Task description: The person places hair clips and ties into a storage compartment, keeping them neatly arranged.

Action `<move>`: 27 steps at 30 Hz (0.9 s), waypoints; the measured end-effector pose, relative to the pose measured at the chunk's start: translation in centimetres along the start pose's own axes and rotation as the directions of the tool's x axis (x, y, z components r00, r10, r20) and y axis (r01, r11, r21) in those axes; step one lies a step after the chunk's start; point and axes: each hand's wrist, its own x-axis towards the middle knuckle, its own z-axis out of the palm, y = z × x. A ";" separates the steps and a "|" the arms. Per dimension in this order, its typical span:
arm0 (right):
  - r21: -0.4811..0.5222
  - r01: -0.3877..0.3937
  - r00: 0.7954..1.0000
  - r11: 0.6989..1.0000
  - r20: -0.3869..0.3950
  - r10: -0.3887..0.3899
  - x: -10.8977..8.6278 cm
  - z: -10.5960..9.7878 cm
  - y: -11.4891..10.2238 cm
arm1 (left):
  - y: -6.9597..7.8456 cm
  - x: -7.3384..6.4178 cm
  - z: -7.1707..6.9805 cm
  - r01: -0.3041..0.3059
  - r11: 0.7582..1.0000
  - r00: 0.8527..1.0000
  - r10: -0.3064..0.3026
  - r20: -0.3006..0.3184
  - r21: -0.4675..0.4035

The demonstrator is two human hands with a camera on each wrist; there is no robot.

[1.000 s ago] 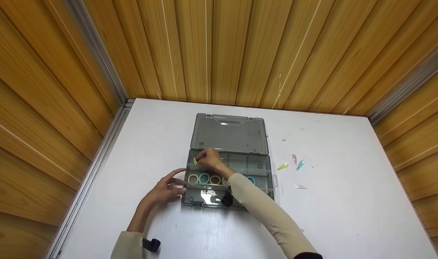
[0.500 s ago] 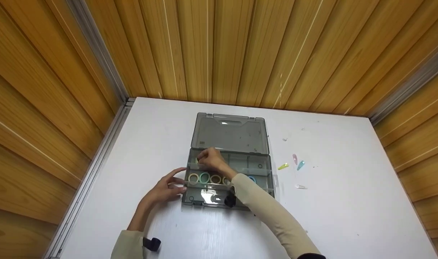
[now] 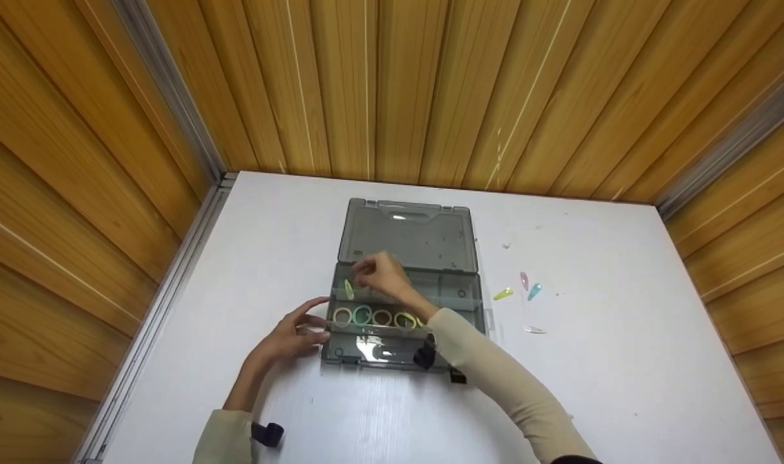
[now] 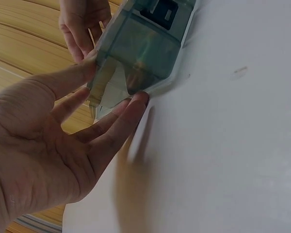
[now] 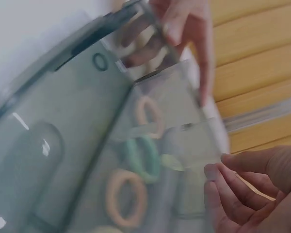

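Smoke-grey translucent plastic box (image 3: 404, 345), lid open, holds one yellow-green teardrop clip (image 3: 348, 289) at rear left and coloured rings (image 3: 362, 315) mid-row; left outside, on the right: slim yellow clip (image 3: 503, 294), pink clip (image 3: 524, 280), blue clip (image 3: 535, 292), clear clip (image 3: 535, 330); left hand (image 3: 295, 335), relaxed fingers against box; right hand (image 3: 384, 274), apparently gripping nothing.

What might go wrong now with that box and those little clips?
The right sleeve reaches over the box, so it might bump the rings. The left hand touches only the box's left end, so a knock might slide it. The loose clips lie on the table beside the box, where the sleeve could scatter them.
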 end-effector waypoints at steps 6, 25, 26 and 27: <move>-0.056 0.115 0.990 0.992 -0.080 -0.119 -1.3 -5.0 -0.5 | 0.0 0.0 -0.2 -0.006 1.000 1.000 0.007 -0.011 0.017; -0.137 -0.160 0.953 0.978 -0.279 0.117 -9.2 -19.4 11.1 | 0.0 -0.1 -0.1 -0.017 1.000 1.000 0.017 0.002 0.020; -0.141 -0.179 0.954 0.974 -0.267 0.136 -9.7 -19.8 11.8 | 0.1 -0.1 0.0 -0.012 1.000 1.000 0.012 0.001 0.018; -0.141 -0.196 0.956 0.970 -0.250 0.156 -10.3 -20.2 12.3 | 0.1 -0.1 0.1 -0.006 1.000 1.000 0.006 0.000 0.014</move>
